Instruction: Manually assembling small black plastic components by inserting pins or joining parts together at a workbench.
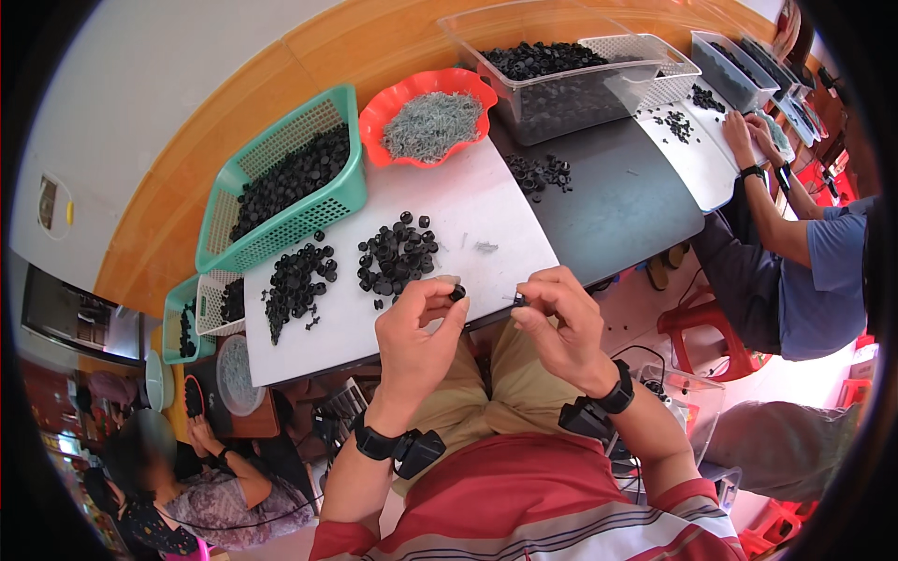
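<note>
My left hand [416,341] pinches a small black round cap [457,293] between thumb and fingertips, just over the front edge of the white table top [496,201]. A short gap to the right, my right hand [564,323] is closed on a small black part with a thin metal pin [508,298] sticking out toward the left. The two pieces are apart. Beyond my hands lie a pile of black caps [398,252], a second pile of smaller black parts [297,280] to its left, and a few loose metal pins [485,247].
At the back stand a green basket [299,224] of black parts, a red scalloped bowl [371,122] of metal pins and a clear bin [585,107] of black pieces. A dark board [608,206] adjoins on the right. Other people [823,252] work at right and lower left.
</note>
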